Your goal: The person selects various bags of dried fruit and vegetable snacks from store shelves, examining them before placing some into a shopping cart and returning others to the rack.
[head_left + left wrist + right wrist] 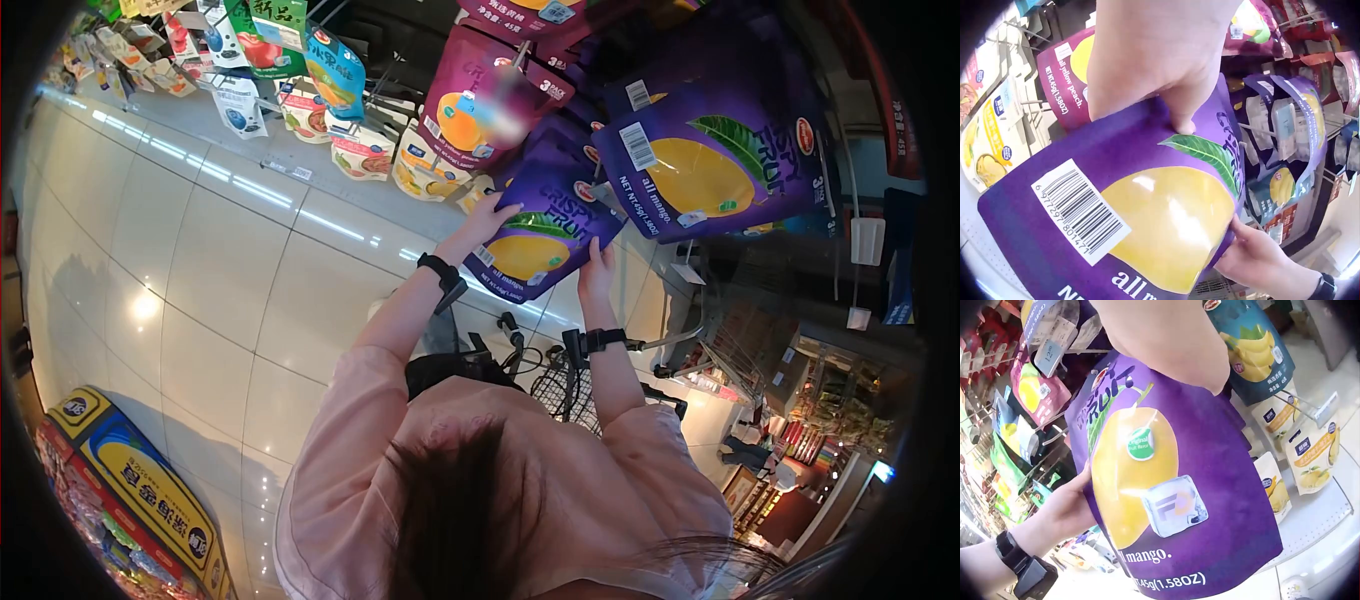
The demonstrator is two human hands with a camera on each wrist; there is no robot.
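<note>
Both hands hold a purple "Crispy Fruit" dried mango pouch (530, 245) in front of the hanging rack, its printed front turned toward me. My left hand (485, 220) grips one side edge, thumb on the front face. At the opposite edge my right hand (597, 272) pinches the pouch, thumb also on the front. The left wrist view shows the barcode and yellow mango print on the pouch (1166, 219) close up; the right wrist view shows its ice-cube print and lower corner. Fingers behind the pouch are hidden.
Larger-looking purple mango pouches (700, 160) hang right beside the held one. A magenta yellow peach pouch (465, 110) hangs to its left, with smaller snack bags (362, 150) further left. Below are a wire basket cart (565, 390) and tiled floor (200, 260); a display stand (140, 480) stands lower left.
</note>
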